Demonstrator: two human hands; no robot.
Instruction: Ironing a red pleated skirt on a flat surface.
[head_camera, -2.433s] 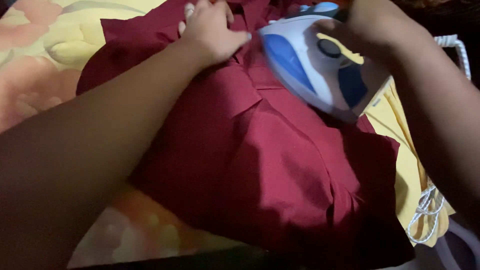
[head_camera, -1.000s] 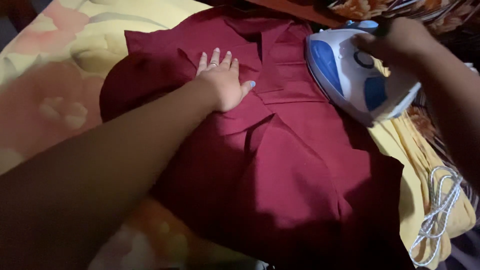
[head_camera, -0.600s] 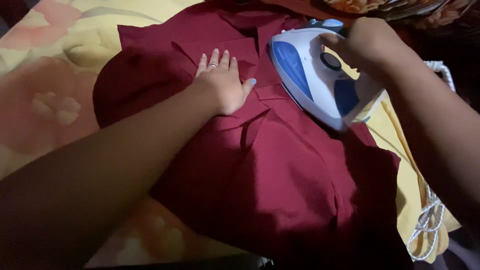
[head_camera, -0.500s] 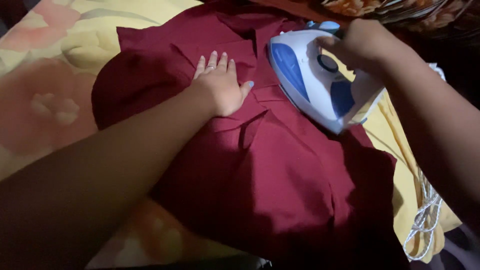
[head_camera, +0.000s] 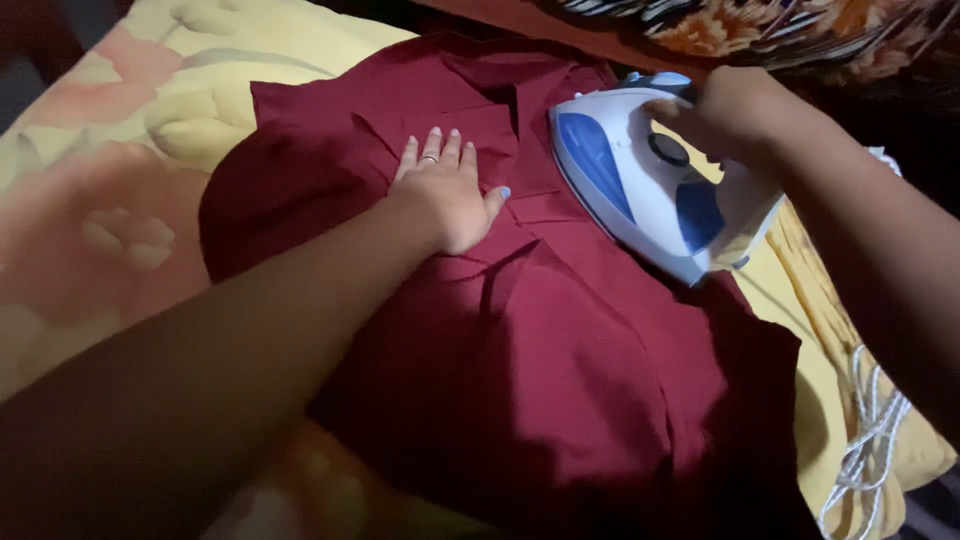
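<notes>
**Iron on dark red shirt, left hand flat on cloth**

Left hand (head_camera: 447, 192) lies palm down on the dark red shirt (head_camera: 540, 340), fingers spread and straight, gripping nothing; ring on one finger. Right hand (head_camera: 722, 112) is closed around the handle of the white and blue iron (head_camera: 650, 190). Iron sits tilted on the shirt's upper right part, just beside the left hand's thumb, not touching it. Shirt is spread over a yellow floral sheet (head_camera: 120, 150). White cord (head_camera: 870, 440) lies at right, on the yellow cloth's edge.
</notes>
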